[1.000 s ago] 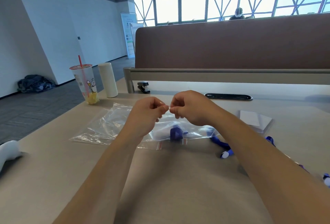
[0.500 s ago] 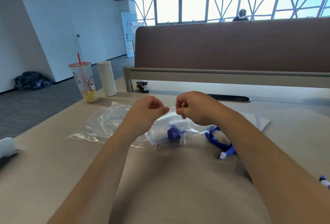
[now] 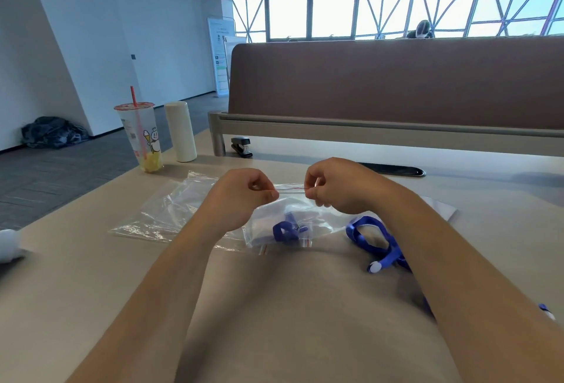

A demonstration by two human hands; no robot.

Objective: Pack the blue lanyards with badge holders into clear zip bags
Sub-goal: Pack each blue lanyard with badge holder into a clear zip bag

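Note:
A clear zip bag (image 3: 317,224) hangs just above the table with a folded blue lanyard (image 3: 287,230) inside it. My left hand (image 3: 244,196) and my right hand (image 3: 335,184) each pinch the bag's red-lined zip strip, a short stretch of strip showing between them. A second blue lanyard (image 3: 375,239) with a white end lies loose on the table under my right forearm. More blue pieces (image 3: 544,311) show at the right edge.
Several flat clear bags (image 3: 171,211) lie left of the held one. A drink cup with a red straw (image 3: 142,138), a white cylinder (image 3: 181,132) and a black stapler (image 3: 242,146) stand at the back left. White paper (image 3: 442,208) lies right. A brown partition (image 3: 396,83) closes the far side.
My hands have drawn apart along the zip strip, the right one sliding right. The bag has swung a little and the loose lanyard is more exposed.

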